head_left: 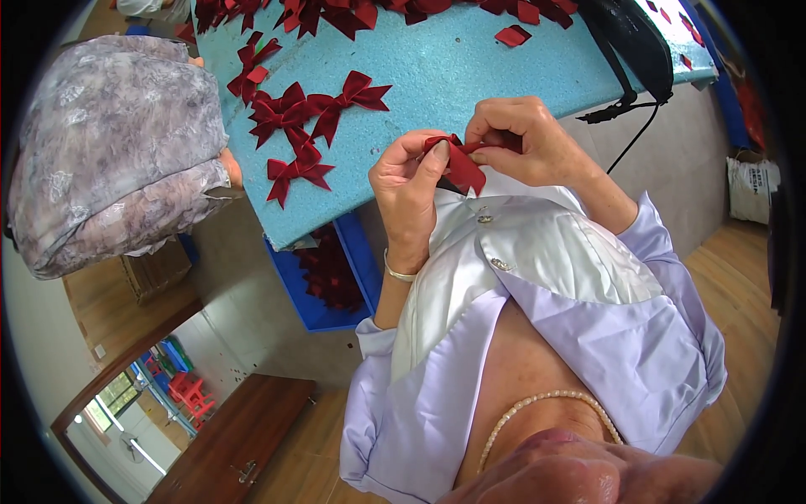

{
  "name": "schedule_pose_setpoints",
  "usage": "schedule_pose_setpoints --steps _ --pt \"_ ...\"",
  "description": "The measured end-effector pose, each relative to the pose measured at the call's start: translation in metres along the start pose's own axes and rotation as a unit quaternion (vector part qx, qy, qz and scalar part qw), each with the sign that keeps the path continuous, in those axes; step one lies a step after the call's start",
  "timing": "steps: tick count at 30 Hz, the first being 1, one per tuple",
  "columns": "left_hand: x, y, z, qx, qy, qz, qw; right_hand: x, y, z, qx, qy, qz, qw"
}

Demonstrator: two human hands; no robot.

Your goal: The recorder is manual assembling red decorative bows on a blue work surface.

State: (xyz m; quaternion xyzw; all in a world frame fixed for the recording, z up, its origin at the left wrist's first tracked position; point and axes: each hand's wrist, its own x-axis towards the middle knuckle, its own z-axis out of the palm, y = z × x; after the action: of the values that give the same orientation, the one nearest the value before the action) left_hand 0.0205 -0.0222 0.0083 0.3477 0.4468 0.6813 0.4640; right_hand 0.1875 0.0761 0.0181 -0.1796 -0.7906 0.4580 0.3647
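Close to my chest, at the near edge of the table, I hold a dark red velvet ribbon bow [466,174] between both hands. My left hand [405,189] pinches it with thumb and forefinger, the thumb lying on top. The fingers of my right hand [526,139] are closed on its other side, gripping the ribbon; the fingertips there are partly hidden. One tail of the ribbon hangs down below the hands. Several finished-looking red bows [353,101] lie on the table to the left of my hands, the nearest bow [298,174] close to the table's left corner.
The pale blue speckled table [437,76] carries a heap of red bows [336,15] along its far side. A black bag [630,50] with a strap sits at the right. Below the left corner stands a blue crate [336,315] holding red pieces. Another person [126,143] in patterned clothing is at left.
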Motion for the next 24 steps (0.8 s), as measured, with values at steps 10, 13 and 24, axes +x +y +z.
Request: schedule_pose_setpoints --steps 10,13,24 --pt "-0.001 -0.003 -0.002 0.012 -0.008 0.028 1.0 0.0 -0.004 0.008 0.017 0.063 0.011 0.998" --pt "-0.001 -0.005 -0.004 0.009 -0.007 0.026 1.0 0.001 -0.008 0.011 0.004 0.071 0.016 0.997" --pt "0.0 -0.002 -0.006 -0.021 -0.007 0.011 1.0 0.003 -0.002 0.007 -0.022 0.021 -0.007 1.0"
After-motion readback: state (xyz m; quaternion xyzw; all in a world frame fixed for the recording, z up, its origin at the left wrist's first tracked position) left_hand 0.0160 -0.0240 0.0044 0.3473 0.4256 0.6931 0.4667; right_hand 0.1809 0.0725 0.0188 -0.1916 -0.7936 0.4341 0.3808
